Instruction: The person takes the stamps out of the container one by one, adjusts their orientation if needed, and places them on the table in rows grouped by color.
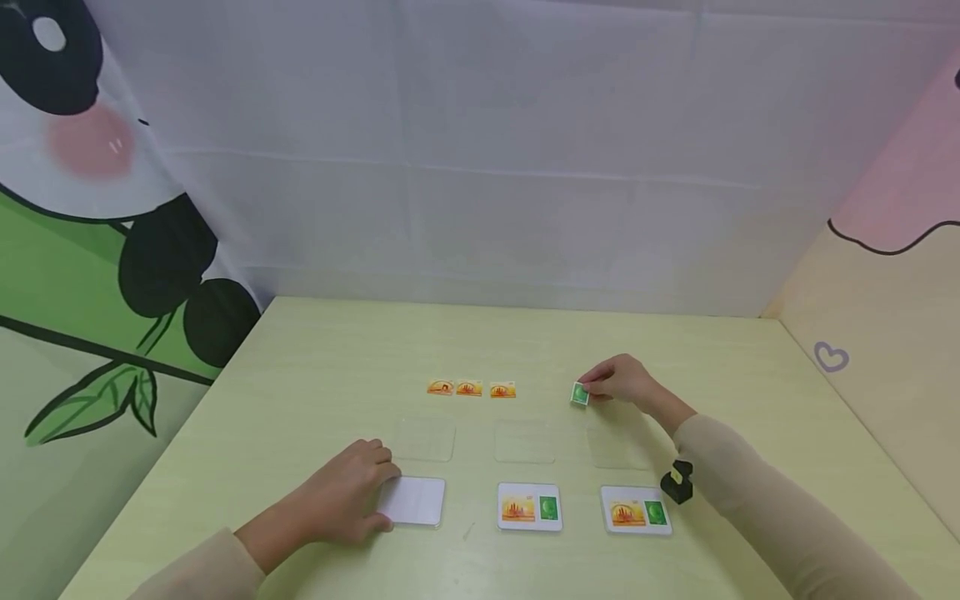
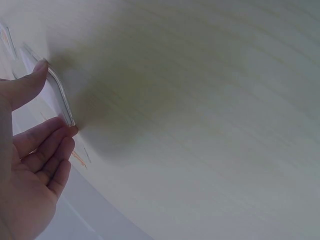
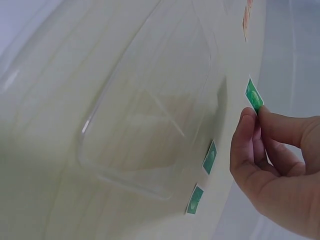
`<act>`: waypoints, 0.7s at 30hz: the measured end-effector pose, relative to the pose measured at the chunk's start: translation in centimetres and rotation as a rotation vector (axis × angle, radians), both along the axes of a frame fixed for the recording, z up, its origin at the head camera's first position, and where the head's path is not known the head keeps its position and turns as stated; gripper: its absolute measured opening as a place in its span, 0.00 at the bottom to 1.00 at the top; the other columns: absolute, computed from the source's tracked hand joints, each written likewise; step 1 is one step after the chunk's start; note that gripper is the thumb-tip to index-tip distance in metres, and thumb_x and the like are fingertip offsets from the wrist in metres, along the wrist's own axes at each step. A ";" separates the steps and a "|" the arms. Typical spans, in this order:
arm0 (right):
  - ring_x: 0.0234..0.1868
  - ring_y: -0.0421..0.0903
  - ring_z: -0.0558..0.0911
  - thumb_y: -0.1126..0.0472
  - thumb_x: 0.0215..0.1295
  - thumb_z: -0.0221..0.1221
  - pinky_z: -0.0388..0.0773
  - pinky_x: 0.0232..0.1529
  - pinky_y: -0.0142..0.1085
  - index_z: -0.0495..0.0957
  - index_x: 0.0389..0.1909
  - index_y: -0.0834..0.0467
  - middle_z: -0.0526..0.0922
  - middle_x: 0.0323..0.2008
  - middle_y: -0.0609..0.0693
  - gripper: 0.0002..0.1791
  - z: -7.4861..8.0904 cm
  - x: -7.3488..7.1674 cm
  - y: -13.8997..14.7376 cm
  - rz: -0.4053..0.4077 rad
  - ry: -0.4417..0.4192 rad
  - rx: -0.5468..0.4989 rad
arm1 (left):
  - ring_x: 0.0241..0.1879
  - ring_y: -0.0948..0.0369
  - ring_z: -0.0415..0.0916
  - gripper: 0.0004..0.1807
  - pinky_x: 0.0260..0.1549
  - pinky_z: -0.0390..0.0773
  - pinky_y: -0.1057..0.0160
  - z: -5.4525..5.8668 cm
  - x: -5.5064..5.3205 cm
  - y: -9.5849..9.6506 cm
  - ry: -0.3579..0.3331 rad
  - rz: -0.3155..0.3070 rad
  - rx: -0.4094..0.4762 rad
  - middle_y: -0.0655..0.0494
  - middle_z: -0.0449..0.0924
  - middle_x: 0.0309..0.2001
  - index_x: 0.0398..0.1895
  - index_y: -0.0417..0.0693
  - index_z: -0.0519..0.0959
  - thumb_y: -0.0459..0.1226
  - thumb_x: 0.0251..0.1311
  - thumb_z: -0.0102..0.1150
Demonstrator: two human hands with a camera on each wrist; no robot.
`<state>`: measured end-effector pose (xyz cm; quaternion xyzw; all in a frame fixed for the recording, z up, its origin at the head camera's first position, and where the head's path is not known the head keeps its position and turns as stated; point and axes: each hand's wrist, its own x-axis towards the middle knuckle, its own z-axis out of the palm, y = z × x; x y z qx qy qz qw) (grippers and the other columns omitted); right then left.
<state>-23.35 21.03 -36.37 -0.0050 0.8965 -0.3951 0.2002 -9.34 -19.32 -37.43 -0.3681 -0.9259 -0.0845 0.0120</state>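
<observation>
My left hand (image 1: 341, 496) grips a blank white card (image 1: 416, 502) by its left end, thumb at one edge and fingertips at the other. The left wrist view shows a clear rim along the card (image 2: 65, 100). Off to the right, my right hand (image 1: 622, 383) pinches a small green sticker (image 1: 579, 394) between thumb and fingers, held up over the table. Two more green stickers, an upper one (image 3: 210, 157) and a lower one (image 3: 195, 200), lie near that hand in the right wrist view; the hand hides them in the head view.
Three orange stickers (image 1: 469, 388) lie in a row at the back. Before them are three clear plastic covers (image 1: 524, 442). Two white cards, a middle one (image 1: 529, 525) and a right one (image 1: 636, 528), each bear an orange and a green picture. Cloth hangs behind the table (image 1: 360, 333).
</observation>
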 end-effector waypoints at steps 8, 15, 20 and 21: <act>0.28 0.36 0.81 0.67 0.61 0.61 0.80 0.34 0.32 0.81 0.45 0.70 0.87 0.39 0.59 0.13 0.2 -0.3 0.1 0.008 0.011 0.019 | 0.32 0.67 0.63 0.23 0.36 0.68 0.65 -0.1 0.0 0.0 -0.017 0.010 -0.012 0.63 0.75 0.30 0.36 0.46 0.81 0.50 0.38 0.74; 0.28 0.35 0.81 0.68 0.62 0.60 0.81 0.36 0.33 0.81 0.44 0.70 0.86 0.40 0.61 0.12 0.0 -0.5 0.1 0.023 0.026 0.022 | 0.33 0.67 0.63 0.23 0.37 0.69 0.65 -0.3 0.0 0.1 -0.038 0.029 -0.030 0.62 0.76 0.31 0.37 0.46 0.82 0.50 0.40 0.73; 0.28 0.36 0.81 0.67 0.62 0.61 0.81 0.35 0.33 0.82 0.44 0.69 0.87 0.38 0.60 0.12 -0.2 -0.7 0.2 0.035 0.044 0.071 | 0.33 0.67 0.63 0.23 0.37 0.69 0.65 -0.4 -0.1 0.1 -0.036 0.029 -0.031 0.62 0.76 0.31 0.37 0.46 0.82 0.50 0.40 0.73; 0.27 0.37 0.81 0.67 0.62 0.61 0.81 0.35 0.33 0.82 0.43 0.69 0.87 0.38 0.60 0.11 -0.2 -0.8 0.3 0.037 0.046 0.078 | 0.33 0.67 0.63 0.23 0.37 0.69 0.65 -0.3 -0.1 0.1 -0.033 0.024 -0.028 0.62 0.76 0.31 0.37 0.46 0.82 0.50 0.40 0.73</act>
